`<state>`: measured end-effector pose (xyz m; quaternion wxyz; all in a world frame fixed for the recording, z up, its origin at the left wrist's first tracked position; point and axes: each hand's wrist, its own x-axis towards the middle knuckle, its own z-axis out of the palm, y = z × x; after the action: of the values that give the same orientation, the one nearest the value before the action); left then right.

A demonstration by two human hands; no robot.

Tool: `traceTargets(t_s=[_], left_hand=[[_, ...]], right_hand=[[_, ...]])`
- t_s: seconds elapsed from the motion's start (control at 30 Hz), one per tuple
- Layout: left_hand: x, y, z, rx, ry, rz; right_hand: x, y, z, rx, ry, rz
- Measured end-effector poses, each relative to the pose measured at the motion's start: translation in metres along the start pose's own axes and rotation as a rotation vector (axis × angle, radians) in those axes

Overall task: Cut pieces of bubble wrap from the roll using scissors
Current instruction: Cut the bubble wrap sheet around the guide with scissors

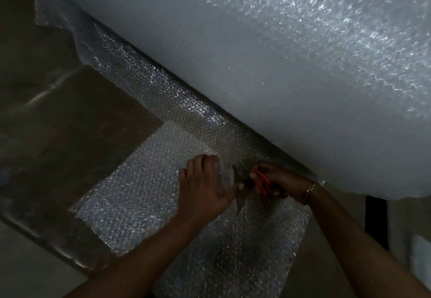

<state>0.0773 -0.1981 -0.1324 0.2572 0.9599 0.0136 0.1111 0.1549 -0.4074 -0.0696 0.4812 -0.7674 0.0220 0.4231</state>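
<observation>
A huge roll of bubble wrap (291,64) fills the upper right of the head view. Its loose sheet (144,195) lies spread on the floor below it. My right hand (279,181) grips orange-handled scissors (256,180), blades pointing left into a slit in the sheet close to the roll. My left hand (205,183) holds the sheet's cut edge just left of the blades, fingers curled over the lifted plastic. A gap runs down the sheet from the blades towards me.
The dim brown floor (58,134) shows at the left, with a pale strip (28,267) along the bottom left. A ragged strip of bubble wrap (58,15) trails to the upper left. A dark upright edge (375,223) stands at the lower right.
</observation>
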Motion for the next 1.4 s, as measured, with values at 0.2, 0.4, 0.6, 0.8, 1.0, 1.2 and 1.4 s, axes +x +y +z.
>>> traceTargets(t_s=[0.2,0.4,0.6,0.8,1.0,1.2,1.4], left_hand=[[0.002,0.007,0.007,0.121,-0.081,0.074],[0.007,0.004,0.017,0.088,-0.131,0.162],[0.010,-0.005,0.020,-0.048,-0.103,0.182],[0.008,-0.006,0.018,-0.187,-0.110,0.126],[0.006,-0.006,0.016,-0.274,-0.095,0.098],[0.007,-0.005,0.016,-0.263,-0.097,0.089],[0.007,-0.004,0.015,-0.265,-0.099,0.087]], right_hand=[[0.005,0.001,-0.002,-0.025,-0.011,0.013],[0.010,0.005,-0.006,-0.021,-0.035,0.010],[0.010,0.005,-0.007,-0.028,-0.060,0.012],[0.010,0.006,-0.004,0.026,-0.094,0.014],[0.012,0.004,-0.003,0.011,-0.100,0.029],[0.019,-0.002,0.001,0.014,-0.093,0.016],[0.026,-0.003,-0.002,-0.011,-0.106,0.007]])
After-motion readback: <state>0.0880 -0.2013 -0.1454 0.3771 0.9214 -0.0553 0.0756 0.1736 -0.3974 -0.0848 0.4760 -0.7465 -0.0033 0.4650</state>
